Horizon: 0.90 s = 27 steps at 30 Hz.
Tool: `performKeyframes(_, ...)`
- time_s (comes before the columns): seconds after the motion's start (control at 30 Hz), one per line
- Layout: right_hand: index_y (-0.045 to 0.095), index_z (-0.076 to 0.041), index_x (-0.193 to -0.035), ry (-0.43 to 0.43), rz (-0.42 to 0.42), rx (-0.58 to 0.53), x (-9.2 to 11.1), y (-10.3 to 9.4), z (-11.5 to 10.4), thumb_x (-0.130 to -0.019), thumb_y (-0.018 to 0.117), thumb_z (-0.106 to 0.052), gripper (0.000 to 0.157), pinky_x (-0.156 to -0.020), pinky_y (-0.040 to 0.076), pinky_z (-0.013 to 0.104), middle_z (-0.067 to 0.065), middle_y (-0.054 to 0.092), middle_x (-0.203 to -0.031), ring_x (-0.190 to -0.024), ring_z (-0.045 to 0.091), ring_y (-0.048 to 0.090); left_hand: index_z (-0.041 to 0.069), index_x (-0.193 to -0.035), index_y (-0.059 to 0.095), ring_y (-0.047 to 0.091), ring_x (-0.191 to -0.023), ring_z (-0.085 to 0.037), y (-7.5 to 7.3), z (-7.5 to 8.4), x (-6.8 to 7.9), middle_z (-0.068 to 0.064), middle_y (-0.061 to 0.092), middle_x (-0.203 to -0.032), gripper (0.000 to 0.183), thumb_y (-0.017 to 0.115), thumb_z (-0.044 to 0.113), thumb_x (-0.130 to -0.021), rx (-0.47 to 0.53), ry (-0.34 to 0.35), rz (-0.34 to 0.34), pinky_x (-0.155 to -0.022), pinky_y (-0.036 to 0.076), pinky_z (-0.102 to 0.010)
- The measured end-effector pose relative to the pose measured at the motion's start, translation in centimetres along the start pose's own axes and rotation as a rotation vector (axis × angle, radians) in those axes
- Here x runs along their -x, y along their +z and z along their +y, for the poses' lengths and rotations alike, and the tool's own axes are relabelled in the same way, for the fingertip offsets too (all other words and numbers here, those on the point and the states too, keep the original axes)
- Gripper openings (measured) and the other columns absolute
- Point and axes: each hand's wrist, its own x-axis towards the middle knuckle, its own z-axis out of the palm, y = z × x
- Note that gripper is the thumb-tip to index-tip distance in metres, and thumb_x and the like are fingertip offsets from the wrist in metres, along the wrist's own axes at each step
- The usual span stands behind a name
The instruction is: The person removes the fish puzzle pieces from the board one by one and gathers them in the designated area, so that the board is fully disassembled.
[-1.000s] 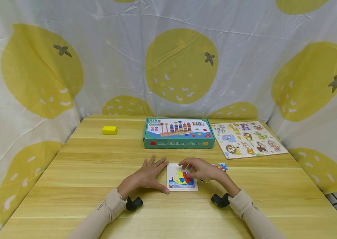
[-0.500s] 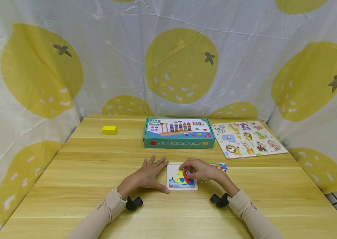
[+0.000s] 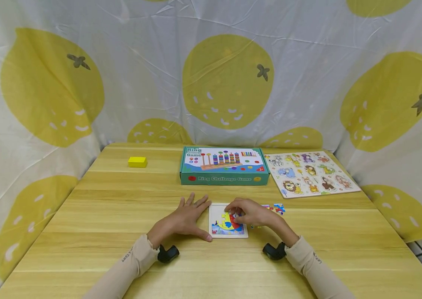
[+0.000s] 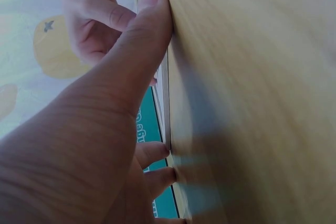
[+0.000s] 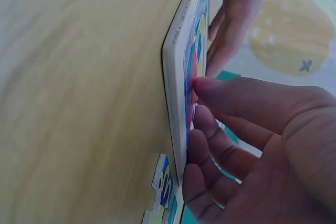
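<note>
"Lemon-print fabric (image 3: 140, 62) is hanging behind and on both sides of the wood-grain tabletop (image 3: 84, 232). Which items are occupying the rear zone?"

"A green box (image 3: 225, 179) marked Ring Challenge Game is lying at the rear centre. An animal board (image 3: 312, 176) is lying just beside it on the right. A yellow block (image 3: 137, 162) is sitting well apart on the left."

"Where is the work item lying?"

"A small puzzle tray (image 3: 217, 209) is lying flat in front of the box, between the left hand (image 3: 184, 218) and the right hand (image 3: 253, 213). Coloured pieces (image 3: 229, 224) are filling its lower part, while its upper left corner is showing bare board. Loose pieces (image 3: 279, 208) are lying on the tabletop to the right of the tray, partly hidden by the right hand."

"Report the state of both hands."

"Left: grasping nothing. It is resting with its fingers spread; the thumb is touching the near left corner of the tray and the forefinger the far left corner. Right: it is holding its fingers bent over the tray, and the thumb is touching a red area (image 5: 192, 95). Whether it is pinching a piece, I cannot tell."

"And the wrists?"

"Each one is carrying a black device (image 3: 168, 254) below a beige sleeve (image 3: 136, 259)."
</note>
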Motion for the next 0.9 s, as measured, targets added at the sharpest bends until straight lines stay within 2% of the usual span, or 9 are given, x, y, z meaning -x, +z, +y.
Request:
performKeyframes(0.53, 0.064, -0.003, -0.114, -0.008, 0.011, -0.003, -0.15, 0.34, 0.16, -0.09, 0.064, -0.002, 0.025, -0.073, 0.048, 0.022, 0.002, 0.058, -0.096, -0.081, 0.01, 0.052, 0.016, -0.152, 0.028, 0.0, -0.144, -0.045, 0.16, -0.13, 0.05, -0.004, 0.017, -0.16, 0.11, 0.073, 0.067, -0.067, 0.008, -0.006, -0.001, -0.112, -0.002, -0.063)
performKeyframes(0.9, 0.06, -0.006, -0.112, -0.014, 0.021, -0.005, -0.23, 0.38, 0.26, -0.088, 0.066, -0.001, 0.025, -0.074, 0.049, 0.025, 0.001, 0.058, -0.093, -0.081, 0.014, 0.053, 0.016, -0.153, 0.027, 0.0, -0.144, -0.045, 0.01, -0.03, 0.08, -0.003, 0.016, -0.16, 0.11, 0.074, 0.067, -0.067, 0.006, -0.006, -0.001, -0.113, -0.002, -0.063)
